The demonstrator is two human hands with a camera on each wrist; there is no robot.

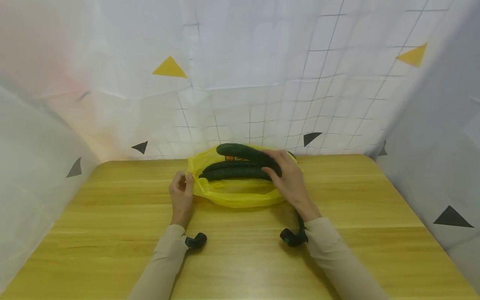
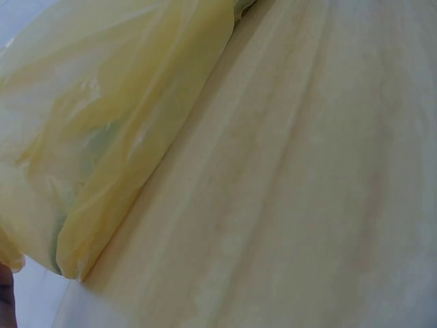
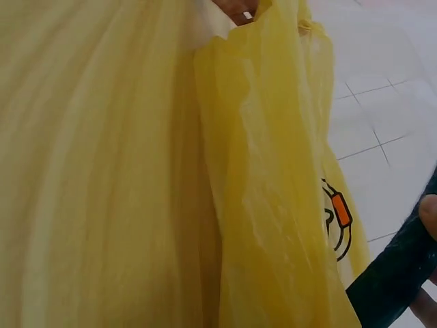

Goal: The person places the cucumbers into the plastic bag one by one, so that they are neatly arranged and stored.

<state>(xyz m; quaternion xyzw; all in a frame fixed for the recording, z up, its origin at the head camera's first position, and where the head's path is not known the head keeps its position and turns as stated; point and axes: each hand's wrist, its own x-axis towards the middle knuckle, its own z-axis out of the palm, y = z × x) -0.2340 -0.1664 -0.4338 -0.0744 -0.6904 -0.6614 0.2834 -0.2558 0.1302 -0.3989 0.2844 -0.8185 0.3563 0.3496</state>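
A yellow plastic bag [image 1: 240, 201] lies with its mouth spread wide near the table's back edge. My left hand [image 1: 181, 196] pinches the bag's left rim between thumb and fingers. In my right hand [image 1: 291, 180] is a dark green cucumber [image 1: 237, 150], gripped near its right end and held over the bag's back side. Below it, two more cucumbers [image 1: 236, 173] lie side by side within the opening, their right ends hidden by the hand. The right wrist view shows the held cucumber [image 3: 392, 280] beside the bag [image 3: 263, 171], with a finger [image 3: 429, 213] across it.
The wooden table [image 1: 240, 258] extends in front of the bag and to both sides. Behind it hangs a white sheet [image 1: 240, 104] with grid lines and coloured triangles. A black wrist device [image 1: 294, 237] sits at the right cuff, another [image 1: 196, 241] at the left.
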